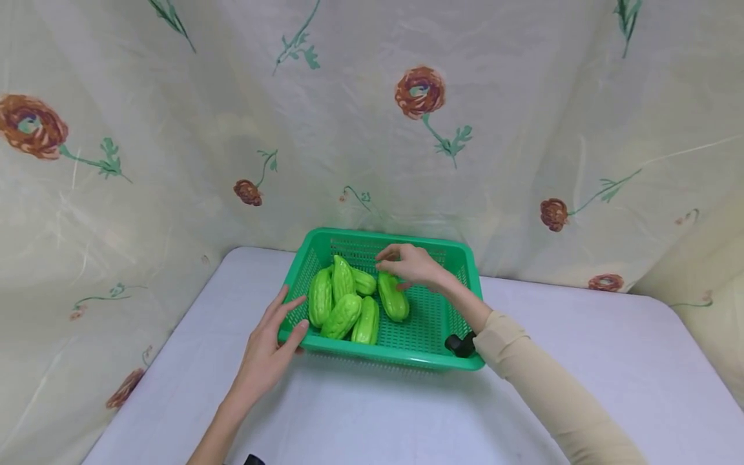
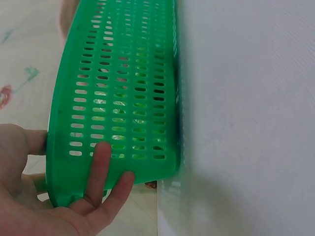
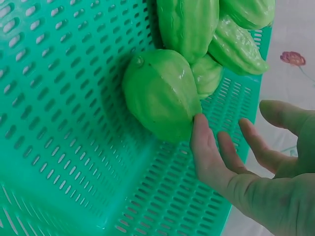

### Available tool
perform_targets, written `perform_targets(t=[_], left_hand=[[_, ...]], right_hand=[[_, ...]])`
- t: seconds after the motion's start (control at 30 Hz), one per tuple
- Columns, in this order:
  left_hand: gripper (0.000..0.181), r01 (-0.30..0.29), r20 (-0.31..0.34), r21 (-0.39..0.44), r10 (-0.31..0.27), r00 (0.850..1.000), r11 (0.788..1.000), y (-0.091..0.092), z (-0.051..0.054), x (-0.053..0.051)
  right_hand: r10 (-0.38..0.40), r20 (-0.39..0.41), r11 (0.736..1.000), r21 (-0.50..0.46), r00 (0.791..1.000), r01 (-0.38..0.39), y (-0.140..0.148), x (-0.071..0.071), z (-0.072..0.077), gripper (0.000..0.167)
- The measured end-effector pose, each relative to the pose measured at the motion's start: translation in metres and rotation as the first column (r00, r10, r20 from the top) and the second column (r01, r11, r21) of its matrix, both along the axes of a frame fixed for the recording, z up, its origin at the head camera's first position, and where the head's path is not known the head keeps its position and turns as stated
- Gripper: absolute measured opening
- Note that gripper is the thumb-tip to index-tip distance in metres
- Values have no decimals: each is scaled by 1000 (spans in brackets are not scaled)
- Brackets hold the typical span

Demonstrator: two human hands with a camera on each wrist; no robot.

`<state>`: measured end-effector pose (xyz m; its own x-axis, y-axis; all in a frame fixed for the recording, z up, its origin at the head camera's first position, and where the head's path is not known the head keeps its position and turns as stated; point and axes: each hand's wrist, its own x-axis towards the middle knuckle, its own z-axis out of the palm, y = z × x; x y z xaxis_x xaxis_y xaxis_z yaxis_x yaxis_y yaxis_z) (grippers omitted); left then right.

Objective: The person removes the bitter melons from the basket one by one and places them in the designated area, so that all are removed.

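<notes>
We see a green basket [image 1: 395, 354] on a table [image 1: 372, 413] with a white top. Our left hand [image 1: 264, 349] is at the basket's near left corner. Its thumb and fingers go on both sides of the edge, so it holds the basket there. In the left wrist view, two of its fingers lie flat on the outside of the wall, which is full of little holes.

Our right hand [image 1: 409, 263] is inside the basket, over the gourd on the right [image 1: 394, 300]. Its fingers are loose and spread apart. In the right wrist view, one fingertip [image 3: 199, 123] looks to be touching that gourd's side.

That gourd lies on the basket floor, near the middle, just beside five more gourds [image 1: 341, 316]. Those five are bunched up in the left part, leaning and lying on each other. All six are bright green, shiny and bumpy.

A light tan sleeve [image 1: 552, 387] covers our right arm. A small black thing [image 1: 461, 344] sits by the right wrist. Behind the table hangs a pale cloth [image 1: 494, 64] with brown-red flowers and green stems on it.
</notes>
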<state>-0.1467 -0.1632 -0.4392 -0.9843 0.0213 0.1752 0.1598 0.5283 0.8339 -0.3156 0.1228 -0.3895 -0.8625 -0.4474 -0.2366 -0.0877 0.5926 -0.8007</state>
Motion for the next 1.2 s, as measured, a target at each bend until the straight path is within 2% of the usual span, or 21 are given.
perform_targets(t=[0.17,0.33,0.5,0.67,0.93,1.2], left_hand=[[52,11,2,0,-11,1000,1000,0,-1,0],[52,16,-5,-7,-16,1000,1000,-1,-1,1],[53,18,-9,-14,-18,1000,1000,-3,-2,1],[54,21,-8,-22,-22,1000,1000,-3,-4,1],[54,4,-18,-112,-6,1000,994,-2,-3,1],[54,5,-30,-119,-9,999,993,-4,-7,1]], right_hand=[[-8,-19,999,52,1000,9,0,1,0,45],[-3,-83,991,136,997,15,-3,2,2,44],[51,-122,970,244,991,-20,-5,2,0,47],[80,-127,958,284,989,-41,-6,1,-5,54],[69,-31,963,264,997,-58,-5,-2,-10,66],[34,9,961,275,999,-35,-6,0,-12,69]])
